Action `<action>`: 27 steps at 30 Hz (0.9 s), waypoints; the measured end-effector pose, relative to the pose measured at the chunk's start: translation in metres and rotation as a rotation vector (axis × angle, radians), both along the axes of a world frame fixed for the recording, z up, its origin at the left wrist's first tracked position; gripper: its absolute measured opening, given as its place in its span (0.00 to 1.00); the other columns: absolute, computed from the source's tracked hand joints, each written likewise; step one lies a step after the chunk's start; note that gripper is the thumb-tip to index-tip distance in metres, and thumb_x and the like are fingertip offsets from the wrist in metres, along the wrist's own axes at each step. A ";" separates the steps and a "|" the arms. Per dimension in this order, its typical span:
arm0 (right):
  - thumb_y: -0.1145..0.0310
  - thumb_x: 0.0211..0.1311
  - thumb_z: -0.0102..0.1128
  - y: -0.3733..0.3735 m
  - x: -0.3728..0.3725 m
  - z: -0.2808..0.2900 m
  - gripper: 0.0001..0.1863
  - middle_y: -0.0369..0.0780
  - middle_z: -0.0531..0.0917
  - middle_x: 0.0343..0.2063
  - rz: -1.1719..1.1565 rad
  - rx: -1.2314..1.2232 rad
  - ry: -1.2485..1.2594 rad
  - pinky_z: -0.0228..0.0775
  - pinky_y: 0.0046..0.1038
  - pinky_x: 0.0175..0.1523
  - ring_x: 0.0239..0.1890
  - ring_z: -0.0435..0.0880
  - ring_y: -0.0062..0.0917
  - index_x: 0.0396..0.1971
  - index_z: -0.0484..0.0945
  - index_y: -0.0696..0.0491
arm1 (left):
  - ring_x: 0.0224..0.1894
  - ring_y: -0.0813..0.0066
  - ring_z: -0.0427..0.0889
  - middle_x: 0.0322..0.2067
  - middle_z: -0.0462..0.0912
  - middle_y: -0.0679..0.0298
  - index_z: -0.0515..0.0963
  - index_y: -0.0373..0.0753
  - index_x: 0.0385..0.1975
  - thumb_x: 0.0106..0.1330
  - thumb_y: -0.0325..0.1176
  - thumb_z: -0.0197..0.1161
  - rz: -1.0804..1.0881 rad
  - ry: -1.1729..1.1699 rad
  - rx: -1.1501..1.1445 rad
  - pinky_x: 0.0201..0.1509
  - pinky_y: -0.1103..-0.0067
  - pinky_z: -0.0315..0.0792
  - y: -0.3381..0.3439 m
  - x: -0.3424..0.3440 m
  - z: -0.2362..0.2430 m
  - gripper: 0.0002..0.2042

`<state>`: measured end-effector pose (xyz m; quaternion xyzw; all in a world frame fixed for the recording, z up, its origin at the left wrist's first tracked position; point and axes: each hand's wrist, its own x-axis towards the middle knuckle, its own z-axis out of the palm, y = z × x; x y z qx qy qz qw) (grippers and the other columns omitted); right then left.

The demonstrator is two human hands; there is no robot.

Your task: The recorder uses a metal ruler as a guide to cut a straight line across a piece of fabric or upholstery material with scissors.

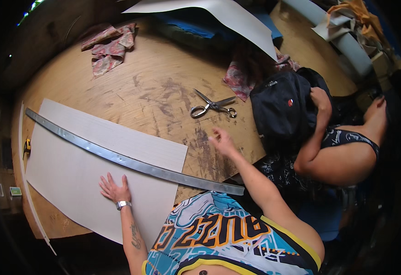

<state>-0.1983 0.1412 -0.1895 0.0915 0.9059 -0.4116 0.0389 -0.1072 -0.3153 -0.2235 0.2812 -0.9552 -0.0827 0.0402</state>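
A pale sheet (pixel 72 183) lies on the wooden table with a long metal straightedge (pixel 104 151) laid diagonally across it. My left hand (pixel 115 189), with a watch at the wrist, rests spread on the sheet just below the straightedge. My right hand (pixel 223 143) is raised at the table's right part, fingers apart and empty, just below a pair of open metal scissors (pixel 209 104). A yellow tape measure (pixel 27 147) sits at the left edge, beside a thin white strip (pixel 35 220).
Another person (pixel 338 160) at the right has a hand on a black backpack (pixel 278 110). Patterned fabric pieces (pixel 111 50) lie at the back and near the bag (pixel 239 78). A curved white sheet (pixel 237 18) and piled rolls (pixel 342 41) occupy the far side.
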 end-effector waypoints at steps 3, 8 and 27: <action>0.53 0.57 0.64 0.046 -0.053 -0.018 0.29 0.46 0.78 0.50 -0.058 0.185 0.159 0.68 0.36 0.56 0.51 0.77 0.36 0.56 0.71 0.51 | 0.74 0.53 0.44 0.72 0.51 0.59 0.62 0.50 0.67 0.60 0.62 0.57 0.003 0.002 0.000 0.74 0.53 0.33 0.006 0.001 -0.003 0.37; 0.40 0.57 0.58 0.025 -0.119 0.005 0.39 0.48 0.74 0.54 0.002 0.595 -0.049 0.52 0.43 0.65 0.59 0.70 0.40 0.61 0.66 0.51 | 0.74 0.54 0.45 0.72 0.52 0.59 0.64 0.49 0.66 0.59 0.60 0.58 0.057 0.008 0.011 0.74 0.55 0.34 0.003 0.012 -0.003 0.36; 0.55 0.60 0.60 0.055 -0.158 -0.056 0.31 0.55 0.76 0.51 0.095 0.140 -0.032 0.66 0.41 0.59 0.54 0.74 0.49 0.58 0.68 0.60 | 0.73 0.54 0.48 0.70 0.56 0.57 0.69 0.48 0.62 0.56 0.61 0.58 0.056 0.055 -0.019 0.74 0.53 0.36 0.009 -0.002 -0.015 0.35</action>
